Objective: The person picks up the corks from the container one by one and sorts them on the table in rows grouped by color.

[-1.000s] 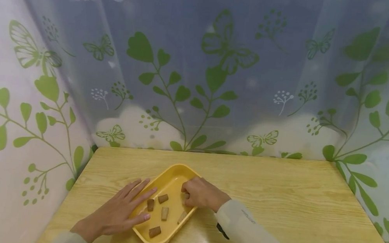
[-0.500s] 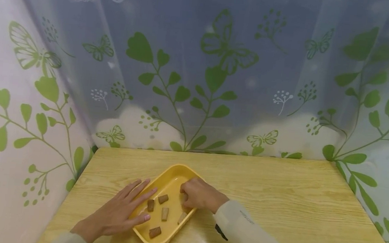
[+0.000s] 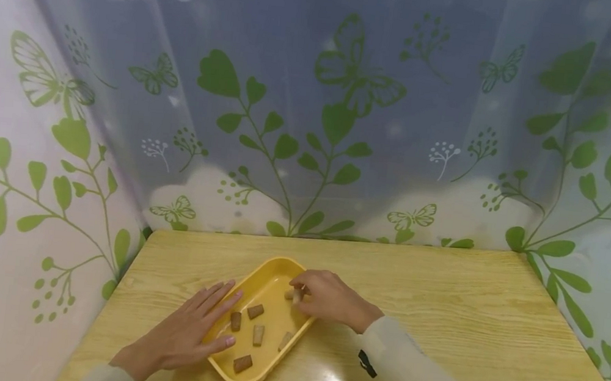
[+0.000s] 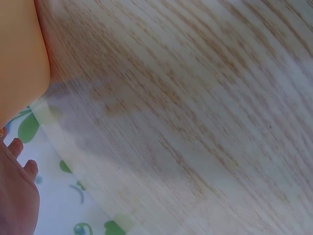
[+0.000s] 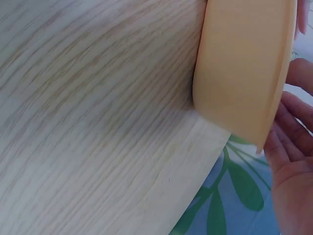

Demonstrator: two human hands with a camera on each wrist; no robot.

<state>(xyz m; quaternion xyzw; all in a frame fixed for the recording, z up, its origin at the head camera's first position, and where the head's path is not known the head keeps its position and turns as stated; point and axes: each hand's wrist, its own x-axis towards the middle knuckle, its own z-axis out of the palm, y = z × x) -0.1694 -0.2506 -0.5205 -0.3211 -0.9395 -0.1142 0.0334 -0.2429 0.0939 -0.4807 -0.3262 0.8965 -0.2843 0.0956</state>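
Right hand (image 3: pixel 335 299) reaches over the near-side rim of the yellow plastic tray (image 3: pixel 275 316), thumb and fingers curled in a pinch on a pale stub (image 3: pixel 297 297); another stub appears to sit just past those fingertips, partly hidden. Left hand (image 3: pixel 183 333) lies along the opposite rim, fingers straight and spread, apparently steadying the tray. Step in hand, as judged: handling one stub inside the tray; picking up versus setting down cannot be told. Next move would call for a secure pinch and clearance over the rim beside the right hand. Left of the right hand, inside the tray: three brown stubs (image 3: pixel 242 363) and a tapered pale stub (image 3: pixel 258 335); nearer the wrist side, a leaning stub (image 3: pixel 285 340) against the wall. Tray wall and neighbouring stub are the main obstructions. Wood-grain table (image 3: pixel 438 301) beneath; leaf-print curtain (image 3: pixel 396 162) beyond both hands.
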